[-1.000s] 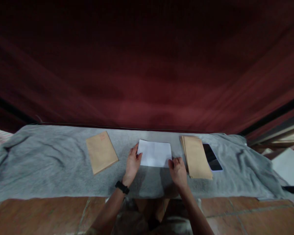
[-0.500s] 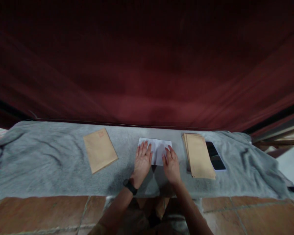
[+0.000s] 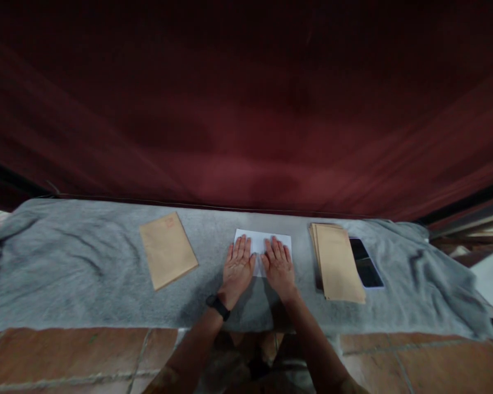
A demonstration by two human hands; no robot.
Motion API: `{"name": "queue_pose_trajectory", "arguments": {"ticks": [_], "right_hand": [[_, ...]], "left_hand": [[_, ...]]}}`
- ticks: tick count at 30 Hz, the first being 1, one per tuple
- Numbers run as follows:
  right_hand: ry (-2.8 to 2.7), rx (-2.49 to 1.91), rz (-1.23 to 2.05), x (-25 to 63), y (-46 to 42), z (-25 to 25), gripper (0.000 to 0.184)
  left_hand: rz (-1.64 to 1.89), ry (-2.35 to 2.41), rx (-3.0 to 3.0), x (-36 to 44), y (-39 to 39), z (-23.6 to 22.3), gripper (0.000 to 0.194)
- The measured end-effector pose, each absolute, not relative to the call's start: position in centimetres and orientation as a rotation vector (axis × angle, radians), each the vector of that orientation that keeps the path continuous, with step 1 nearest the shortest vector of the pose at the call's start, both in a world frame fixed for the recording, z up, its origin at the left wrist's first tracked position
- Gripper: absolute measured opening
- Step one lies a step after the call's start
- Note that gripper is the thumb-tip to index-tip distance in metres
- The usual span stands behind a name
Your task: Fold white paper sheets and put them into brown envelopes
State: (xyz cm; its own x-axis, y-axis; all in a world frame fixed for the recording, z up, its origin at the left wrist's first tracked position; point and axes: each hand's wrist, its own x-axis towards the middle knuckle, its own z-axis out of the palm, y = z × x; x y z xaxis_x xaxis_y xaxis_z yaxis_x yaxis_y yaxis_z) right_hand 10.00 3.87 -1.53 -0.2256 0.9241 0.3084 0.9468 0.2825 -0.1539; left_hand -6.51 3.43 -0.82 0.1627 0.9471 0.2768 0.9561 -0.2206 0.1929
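A white sheet of paper (image 3: 258,244) lies on the grey cloth in front of me, its middle and top edge showing between my hands. My left hand (image 3: 238,266) rests flat on the paper's left part, fingers stretched out and pointing away from me. On the right part, my right hand (image 3: 280,266) is also laid flat, fingers extended. The thumbs point toward each other with a strip of paper between them. Both palms hide much of the sheet, so I cannot tell whether it is folded.
A brown envelope (image 3: 168,251) with a small red mark lies tilted at the left. A stack of brown envelopes (image 3: 340,264) is at the right, beside a dark-screened phone (image 3: 366,262). Grey cloth (image 3: 94,262) covers the bench, and a dark red surface (image 3: 246,137) rises behind it.
My hands have moved from gripping the paper's left and right edges to lying flat on top of it. The fingers have straightened, the right hand's last. The view has shifted slightly.
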Motion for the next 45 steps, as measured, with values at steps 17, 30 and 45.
{"name": "queue_pose_trajectory", "arguments": {"ticks": [17, 30, 45], "right_hand": [[-2.088, -1.785, -0.166, 13.6, 3.4, -2.6, 0.060], [-1.967, -1.772, -0.155, 11.0, 4.1, -2.1, 0.052], [-2.185, -1.661, -0.060, 9.7, 3.9, -1.7, 0.050]], "left_hand": [[-0.668, -1.878, -2.453, -1.9, 3.9, -0.4, 0.059], [-0.513, -1.901, -2.420, -5.1, 5.0, -0.6, 0.053], [-0.493, -1.953, -2.373, -5.5, 4.9, -0.9, 0.055]]}}
